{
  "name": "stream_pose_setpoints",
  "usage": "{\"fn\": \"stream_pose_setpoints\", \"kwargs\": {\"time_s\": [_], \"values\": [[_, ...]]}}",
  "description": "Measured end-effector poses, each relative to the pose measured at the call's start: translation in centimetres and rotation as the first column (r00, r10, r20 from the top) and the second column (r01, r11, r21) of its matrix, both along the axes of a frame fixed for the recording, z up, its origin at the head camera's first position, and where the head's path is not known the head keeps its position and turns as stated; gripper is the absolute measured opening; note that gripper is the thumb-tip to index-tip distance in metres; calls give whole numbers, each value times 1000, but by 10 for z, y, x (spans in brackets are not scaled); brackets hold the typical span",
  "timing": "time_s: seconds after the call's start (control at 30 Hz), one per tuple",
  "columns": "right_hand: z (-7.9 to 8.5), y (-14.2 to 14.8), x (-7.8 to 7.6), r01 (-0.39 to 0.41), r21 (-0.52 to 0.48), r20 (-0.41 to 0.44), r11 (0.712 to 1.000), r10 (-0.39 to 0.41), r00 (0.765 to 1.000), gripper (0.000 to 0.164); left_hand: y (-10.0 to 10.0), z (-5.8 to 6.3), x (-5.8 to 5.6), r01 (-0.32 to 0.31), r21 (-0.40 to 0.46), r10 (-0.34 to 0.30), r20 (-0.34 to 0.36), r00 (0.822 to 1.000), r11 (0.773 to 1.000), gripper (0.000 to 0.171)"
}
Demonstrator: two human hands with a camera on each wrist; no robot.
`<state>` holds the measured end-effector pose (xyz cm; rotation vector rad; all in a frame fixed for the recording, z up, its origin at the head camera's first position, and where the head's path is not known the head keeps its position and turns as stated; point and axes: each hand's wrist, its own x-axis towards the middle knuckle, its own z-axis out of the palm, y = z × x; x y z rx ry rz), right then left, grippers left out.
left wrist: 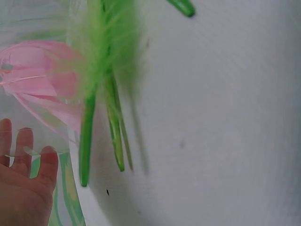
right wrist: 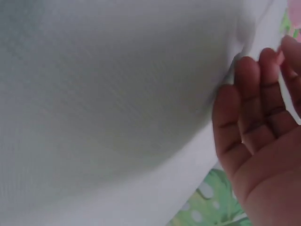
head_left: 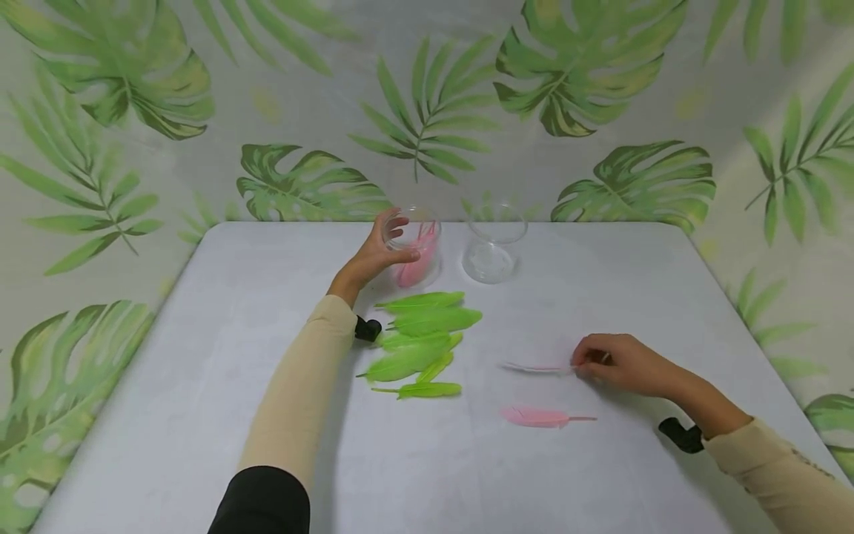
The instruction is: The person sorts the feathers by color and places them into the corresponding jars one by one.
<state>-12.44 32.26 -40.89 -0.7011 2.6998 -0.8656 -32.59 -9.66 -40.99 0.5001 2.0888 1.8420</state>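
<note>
At the far side of the table, my left hand (head_left: 373, 256) holds a clear plastic cup (head_left: 436, 261), its fingers and thumb spread around the side near the rim. Pink feathers (head_left: 415, 271) stand inside that cup. My right hand (head_left: 623, 362) pinches the quill end of a pale pink feather (head_left: 534, 368), seen nearly edge-on low over the table. Nearer the front lies another pink feather (head_left: 537, 417), its quill pointing right. In the right wrist view, the fingers (right wrist: 251, 94) are bent, with a bit of pink at the fingertips.
A second clear cup (head_left: 490, 263) stands right of the held one. Several green feathers (head_left: 420, 356) lie in a loose column in front of the cups, close to my left wrist. The white table (head_left: 567, 282) meets a leaf-patterned cloth (head_left: 427, 111) at its back edge.
</note>
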Motion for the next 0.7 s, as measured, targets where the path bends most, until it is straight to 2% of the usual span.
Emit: {"fn": "stream_pose_setpoints", "kwargs": {"time_s": [0.1,0.2,0.37,0.57,0.7], "values": [[1,2,-3,40,-66,62,997,-36,997,11,0,-7,-2,-12,-13,11,-17,1000,1000,100],[2,3,-5,66,-145,113,987,-50,992,11,0,-8,-3,-18,-17,17,-22,1000,1000,99],[3,5,-8,86,-209,161,974,-52,986,13,0,0,2,-9,-20,9,2,1000,1000,102],[3,7,-9,170,-265,256,949,-101,961,22,0,12,11,9,-28,-9,12,1000,1000,103],[3,6,-11,220,-313,269,924,-136,953,28,1,4,9,2,-17,-2,7,1000,1000,103]]}}
